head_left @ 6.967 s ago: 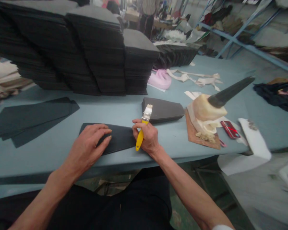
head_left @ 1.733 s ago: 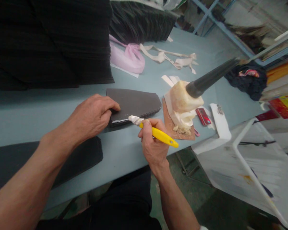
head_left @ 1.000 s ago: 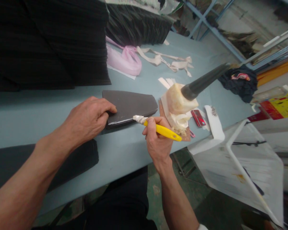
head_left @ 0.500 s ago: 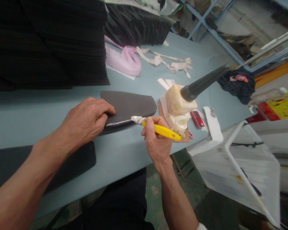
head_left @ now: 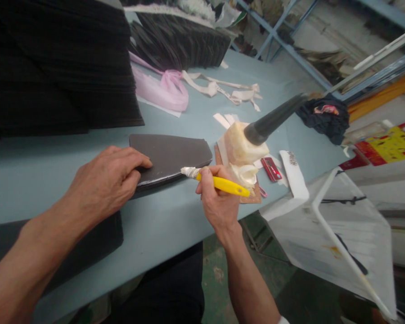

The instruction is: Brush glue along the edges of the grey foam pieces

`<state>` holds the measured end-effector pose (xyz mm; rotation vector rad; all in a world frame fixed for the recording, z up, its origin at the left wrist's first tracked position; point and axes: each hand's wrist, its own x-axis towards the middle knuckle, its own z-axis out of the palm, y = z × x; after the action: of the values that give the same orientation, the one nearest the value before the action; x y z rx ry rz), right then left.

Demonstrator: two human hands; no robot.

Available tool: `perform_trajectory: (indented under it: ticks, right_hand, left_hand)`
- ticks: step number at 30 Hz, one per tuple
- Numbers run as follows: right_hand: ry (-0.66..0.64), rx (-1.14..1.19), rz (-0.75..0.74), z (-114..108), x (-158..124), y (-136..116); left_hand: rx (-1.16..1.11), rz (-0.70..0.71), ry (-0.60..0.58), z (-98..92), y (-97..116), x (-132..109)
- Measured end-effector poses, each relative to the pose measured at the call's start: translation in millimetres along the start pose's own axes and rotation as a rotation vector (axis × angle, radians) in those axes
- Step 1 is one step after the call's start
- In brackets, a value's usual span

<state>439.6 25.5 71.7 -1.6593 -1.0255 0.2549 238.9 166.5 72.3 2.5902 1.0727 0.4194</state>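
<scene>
Two changes over the last few seconds: the left hand (head_left: 104,180) has come across to the short stack of dark pieces (head_left: 175,150), and the yellow-handled brush (head_left: 231,185) has gone from pointing up to lying low against that stack's near edge. White line (head_left: 158,174) on the edge now runs from near the wide end to the bristles, a bit longer than a second or two ago. Reads as: left part of the near edge coated, part past the bristles mostly dark; fine detail there is too small to tell. Right hand (head_left: 219,193) closed around the handle just behind the bristles, thumb on top. Left hand palm down, fingers half bent, index on the stack's top face; can't tell if the thumb grips or only rests. Stack sits flat mid-desk (head_left: 162,216), narrow end toward the cream container (head_left: 245,150), which stands just beside it on a brown board (head_left: 251,194). Separate dark panel (head_left: 103,234) lies lower left, partly hidden by the left forearm. Tall dark stacks (head_left: 60,72) behind.
</scene>
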Motion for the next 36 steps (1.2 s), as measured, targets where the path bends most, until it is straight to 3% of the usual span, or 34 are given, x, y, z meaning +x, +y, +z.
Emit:
perform_trajectory:
  ticks: [7,15,21,25,30,36]
  right_hand:
    - [0.120,-0.062,0.018,-21,14,13]
    - [0.007,-0.048,-0.082,-6,3,3]
    - [0.151,-0.156,-0.030,-26,21,24]
    - [0.145,-0.110,-0.028,-28,19,18]
    - [0.048,-0.043,-0.034,-18,14,12]
    - [0.163,-0.114,0.015,-31,29,28]
  left_hand:
    - [0.014,0.018,-0.003,-0.8,-1,-1]
    - [0.034,0.034,0.043,-1.3,2,-3]
    - [0.023,0.021,0.045,-0.9,1,-2]
    - [0.031,0.006,0.042,-2.8,1,-2]
    - [0.023,-0.006,0.015,-4.6,2,-3]
    - [-0.001,-0.019,0.017,-3.9,5,-1]
